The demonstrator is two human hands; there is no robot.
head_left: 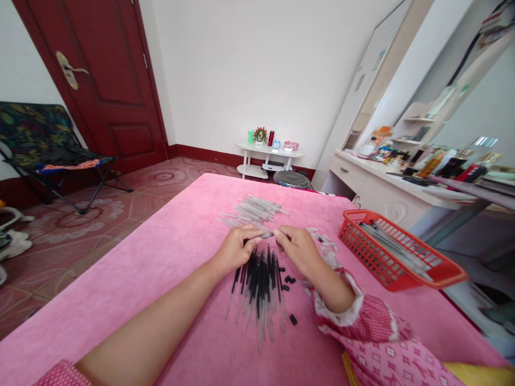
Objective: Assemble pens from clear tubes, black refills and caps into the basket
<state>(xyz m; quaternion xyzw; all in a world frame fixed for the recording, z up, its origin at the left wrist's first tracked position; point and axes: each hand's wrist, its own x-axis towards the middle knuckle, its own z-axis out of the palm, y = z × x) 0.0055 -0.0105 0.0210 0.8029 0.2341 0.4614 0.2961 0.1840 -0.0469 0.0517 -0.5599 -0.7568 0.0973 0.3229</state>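
Note:
My left hand (240, 247) is closed on a clear pen barrel (265, 235), held level above the table. Its right end meets my right hand (296, 245), whose thumb and finger pinch at the tip; any small part between them is too blurred to make out. Below both hands lies a fanned heap of black-inked pen refills (262, 279). Beyond them is a pile of clear pen barrels (257, 209). Several small black pen caps (293, 319) are scattered right of the refills. Small clear pieces (328, 248) lie beside my right wrist, which partly hides them.
A red plastic basket (396, 279) holding pens stands at the table's right edge. Pink cloth (161, 257) covers the table. A white dresser (386, 185) with bottles is to the right, a folding chair (48, 145) at the left, a small white stand (251, 171) behind.

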